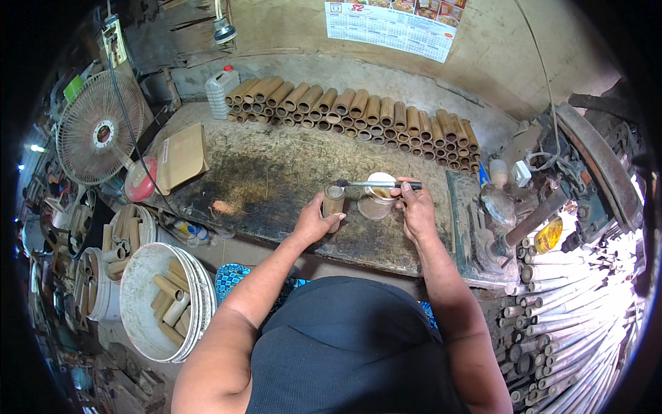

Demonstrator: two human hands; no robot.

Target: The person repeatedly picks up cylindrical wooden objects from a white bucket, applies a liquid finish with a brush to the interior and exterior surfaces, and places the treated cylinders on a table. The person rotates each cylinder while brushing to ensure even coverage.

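Observation:
My left hand [316,221] is closed round a short bamboo tube [334,201], held upright over the workbench with its open end up. Between the fingers of my right hand [416,212] is a slim brush [369,184] with a dark handle. The brush lies nearly level, and its dark bristles are at the tube's upper rim. Just behind and below the handle stands a translucent plastic cup [376,207] with a white rim and some yellowish-brown contents. Part of the cup's rim is hidden by the brush.
Cut bamboo tubes [352,114] are stacked along the bench's back, beside a plastic jug [222,93]. At left are a fan [100,131], a cardboard piece [183,157] and a white bucket [141,310] holding tubes. A metal vise [503,241] and long bamboo poles [572,324] crowd the right.

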